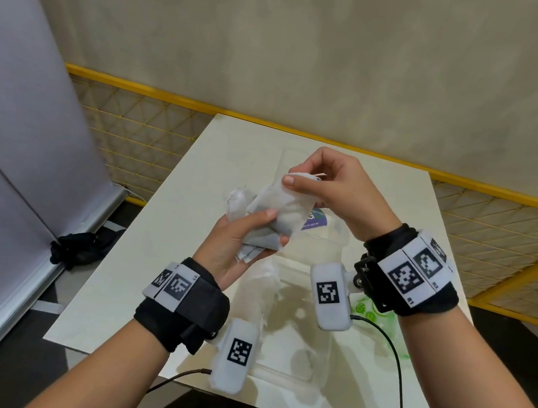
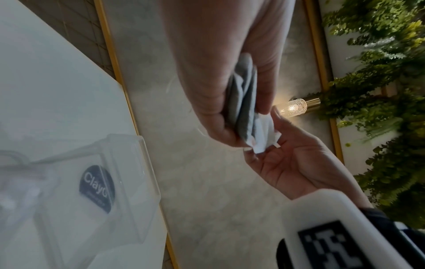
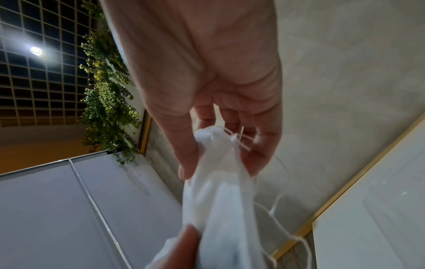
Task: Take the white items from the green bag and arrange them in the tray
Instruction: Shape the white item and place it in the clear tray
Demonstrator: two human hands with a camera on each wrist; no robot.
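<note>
Above the white table, my left hand grips a bunch of white sachets. My right hand pinches the top corner of one sachet in that bunch between thumb and forefinger. In the right wrist view that sachet hangs from my right hand, with thin strings trailing. In the left wrist view my left hand holds the bunch, and my right hand pinches its corner. A clear tray lies under the hands, with more white sachets in it. The green-printed bag lies by my right wrist, mostly hidden.
The tray has a dark round label. A yellow-framed mesh fence runs behind and beside the table. A grey panel stands to the left, with a black cloth on the floor. Cables hang from both wrist cameras.
</note>
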